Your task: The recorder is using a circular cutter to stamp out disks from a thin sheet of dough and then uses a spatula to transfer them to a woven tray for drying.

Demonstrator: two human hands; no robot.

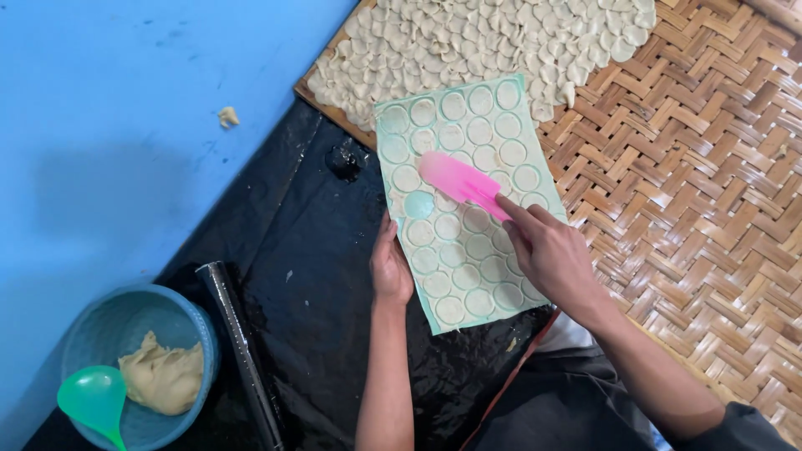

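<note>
Nearest the camera, at the lower left, a blue bowl (194, 330) holds a lump of dough (164, 377) and a green spoon (93, 397); just beside it a dark rolling pin (241, 351) lies on a black plastic sheet (322, 317).

Above that, the left hand (390, 266) rests with fingers flat against the left edge of a pale green mould sheet (466, 207), pressing on it rather than gripping it. The sheet is tilted, its many round holes filled with dough discs, and one hole near the hand shows bare green.

The right hand (551, 255) is closed around the handle of a pink spatula (458, 179) — forefinger stretched along the handle. The blade reaches up and left from the fingers and lies flat on the middle of the mould sheet, well ahead of the knuckles.

The sheet's far end overlaps a woven bamboo mat (693, 167). Farthest off, a heap of cut dough discs (476, 38) covers the mat's top part — and a scrap of dough (227, 116) sits alone on the blue floor (109, 142).
</note>
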